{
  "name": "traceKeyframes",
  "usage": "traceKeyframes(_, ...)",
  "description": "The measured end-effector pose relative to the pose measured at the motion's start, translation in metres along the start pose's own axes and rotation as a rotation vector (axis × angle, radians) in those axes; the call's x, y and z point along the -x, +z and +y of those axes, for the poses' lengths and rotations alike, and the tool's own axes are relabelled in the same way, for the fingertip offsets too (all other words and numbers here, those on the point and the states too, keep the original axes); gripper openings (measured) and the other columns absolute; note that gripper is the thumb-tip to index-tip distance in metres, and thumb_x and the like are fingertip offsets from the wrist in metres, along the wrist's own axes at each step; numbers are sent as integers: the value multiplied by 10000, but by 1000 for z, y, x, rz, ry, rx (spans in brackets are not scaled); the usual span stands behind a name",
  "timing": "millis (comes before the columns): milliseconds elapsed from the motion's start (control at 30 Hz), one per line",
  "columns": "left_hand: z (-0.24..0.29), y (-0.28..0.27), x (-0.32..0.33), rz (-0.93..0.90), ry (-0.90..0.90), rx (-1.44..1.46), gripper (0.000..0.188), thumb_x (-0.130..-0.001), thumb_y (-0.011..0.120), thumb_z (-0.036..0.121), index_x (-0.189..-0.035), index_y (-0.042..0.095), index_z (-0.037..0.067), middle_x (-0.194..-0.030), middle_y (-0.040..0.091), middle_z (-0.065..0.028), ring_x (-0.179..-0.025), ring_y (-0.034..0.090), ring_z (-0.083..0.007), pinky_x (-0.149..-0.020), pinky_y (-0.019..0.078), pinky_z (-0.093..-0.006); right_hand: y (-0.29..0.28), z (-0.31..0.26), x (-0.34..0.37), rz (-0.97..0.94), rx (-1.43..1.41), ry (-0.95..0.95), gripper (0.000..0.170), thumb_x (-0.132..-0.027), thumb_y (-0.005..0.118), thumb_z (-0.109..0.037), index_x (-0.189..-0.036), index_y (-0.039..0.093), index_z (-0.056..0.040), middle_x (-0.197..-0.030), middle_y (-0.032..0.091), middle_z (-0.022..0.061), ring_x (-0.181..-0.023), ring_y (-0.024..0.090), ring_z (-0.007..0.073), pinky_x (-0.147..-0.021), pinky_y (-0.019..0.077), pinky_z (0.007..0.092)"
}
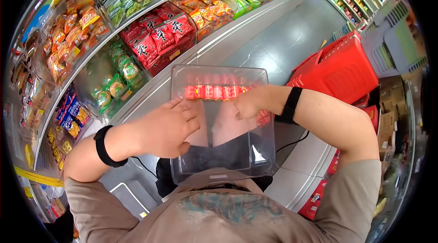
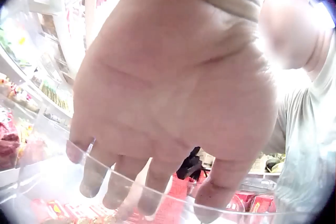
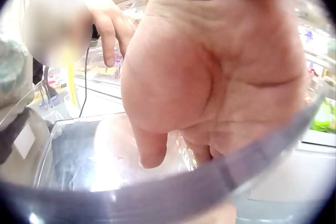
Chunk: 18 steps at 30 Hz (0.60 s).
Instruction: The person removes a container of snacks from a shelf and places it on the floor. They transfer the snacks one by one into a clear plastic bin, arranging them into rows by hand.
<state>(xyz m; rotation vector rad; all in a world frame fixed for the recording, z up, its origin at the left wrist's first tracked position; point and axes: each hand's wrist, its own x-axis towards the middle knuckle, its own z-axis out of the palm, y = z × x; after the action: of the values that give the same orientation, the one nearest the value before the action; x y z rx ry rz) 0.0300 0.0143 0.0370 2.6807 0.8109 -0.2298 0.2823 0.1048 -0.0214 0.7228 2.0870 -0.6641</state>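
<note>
A clear plastic bin stands in front of the person's body. Along its far side runs a row of small red packets with white and yellow print. My right hand reaches down into the bin at the right end of this row, fingertips largely hidden. Something shiny and gold shows beside its thumb; I cannot tell whether the fingers grip it. Another red packet lies below the right wrist. Over the bin's left side, my left hand has its fingers spread, holding nothing.
Snack shelves curve along the left, with red bags, orange bags and green packs. To the right stand a red basket, grey baskets and cardboard boxes. A black cable hangs near the bin's right side.
</note>
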Motion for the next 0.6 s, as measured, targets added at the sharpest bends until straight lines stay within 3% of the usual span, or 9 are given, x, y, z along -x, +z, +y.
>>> traceKeyframes(133, 7, 9, 10, 55, -15, -6, 460, -782, 711, 225, -1195, 613, 46, -1293, 584, -156, -1287, 500, -317, -1198, 238, -510, -5, 10, -1, -3, 20, 78, 455, -899, 621, -381, -997, 706, 55, -1004, 700, 253, -968, 667, 403, -867, 509, 488)
traceKeyframes(300, 7, 10, 14, 52, 16, -24, 445, -768, 734, 243, -1163, 634, 64, -1274, 599, -133, -1285, 507, -289, -1198, 220, -521, 1, 10, -23, -25, 28, -123, 495, -881, 642, -359, -1152, 637, 56, -1127, 663, 270, -1051, 636, 414, -898, 499, 485)
traceKeyframes(433, 6, 16, 14, 83, 44, 9, 454, -752, 751, 255, -1153, 639, 74, -1264, 600, -125, -1288, 504, -280, -1195, 201, -545, -9, 5, -43, -40, 5, -21, 543, -870, 655, -327, -1229, 577, 73, -1216, 621, 287, -1124, 609, 405, -944, 488, 475)
traceKeyframes(600, 4, 20, 15, 66, 49, 45, 465, -745, 758, 256, -1157, 638, 75, -1271, 594, -119, -1284, 503, -275, -1191, 192, -558, -12, -3, -35, 7, -28, -26, 551, -876, 644, -320, -1236, 574, 92, -1215, 625, 290, -1137, 609, 406, -974, 483, 464)
